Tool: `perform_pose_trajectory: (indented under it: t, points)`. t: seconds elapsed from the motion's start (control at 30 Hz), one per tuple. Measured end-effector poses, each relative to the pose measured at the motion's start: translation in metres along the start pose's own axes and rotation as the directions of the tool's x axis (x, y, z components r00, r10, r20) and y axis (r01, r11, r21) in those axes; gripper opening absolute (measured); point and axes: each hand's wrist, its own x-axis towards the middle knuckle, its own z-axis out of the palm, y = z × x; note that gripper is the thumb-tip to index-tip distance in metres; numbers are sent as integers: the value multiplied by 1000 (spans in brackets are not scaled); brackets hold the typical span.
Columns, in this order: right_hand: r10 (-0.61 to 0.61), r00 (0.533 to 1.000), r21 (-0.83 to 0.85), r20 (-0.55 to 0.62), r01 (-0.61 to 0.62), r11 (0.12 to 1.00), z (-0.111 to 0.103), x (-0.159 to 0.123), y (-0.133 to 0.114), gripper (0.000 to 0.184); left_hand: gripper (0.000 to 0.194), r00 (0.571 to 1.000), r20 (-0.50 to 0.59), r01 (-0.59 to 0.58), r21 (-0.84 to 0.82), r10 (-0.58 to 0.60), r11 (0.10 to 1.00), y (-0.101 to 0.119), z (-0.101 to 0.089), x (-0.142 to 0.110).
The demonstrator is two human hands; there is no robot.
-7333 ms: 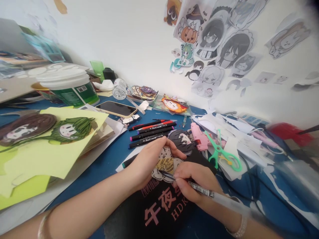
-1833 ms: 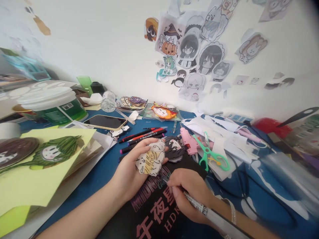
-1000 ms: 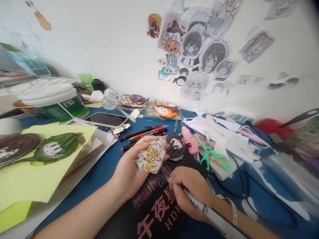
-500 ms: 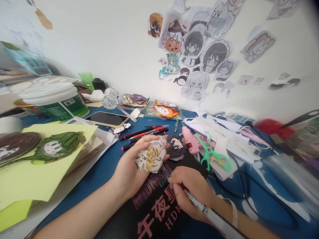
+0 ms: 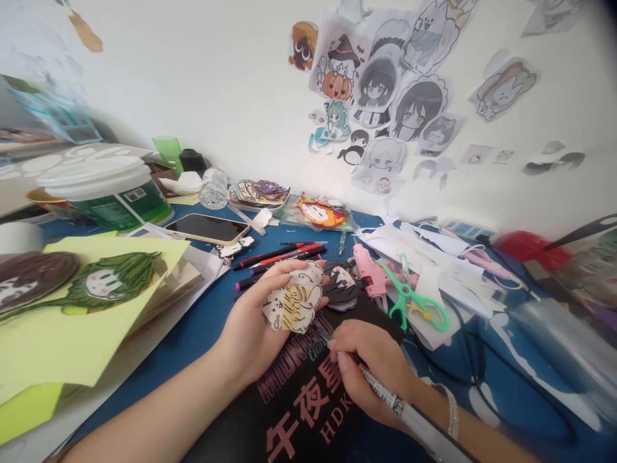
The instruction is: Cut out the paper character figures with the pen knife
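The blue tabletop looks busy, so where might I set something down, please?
The main free patch is the strip of blue tabletop between the paper stack and the left forearm. It is crowded around the markers, pink glue gun, green scissors and white paper scraps.

This is a paper-craft desk (image 5: 198, 312) against a white wall (image 5: 193, 83); home or studio, it cannot be told. Cartoon drawings (image 5: 419, 109) hang on the wall. Markers (image 5: 285, 256), a pink glue gun (image 5: 367, 267), green scissors (image 5: 407, 294) and paper scraps (image 5: 460, 286) crowd the desk, coloured cut-outs (image 5: 319, 213) lie by its back edge, and the left hand (image 5: 253, 321) holds a drawn figure (image 5: 295, 302).
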Motion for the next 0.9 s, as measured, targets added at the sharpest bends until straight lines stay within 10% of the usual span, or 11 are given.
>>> perform_pose_trajectory:
  t: [0.9]
  points:
    - [-57, 998, 44, 37, 55, 997, 1, 0, 2, 29, 17, 999, -24, 30, -21, -30, 999, -1, 5, 0]
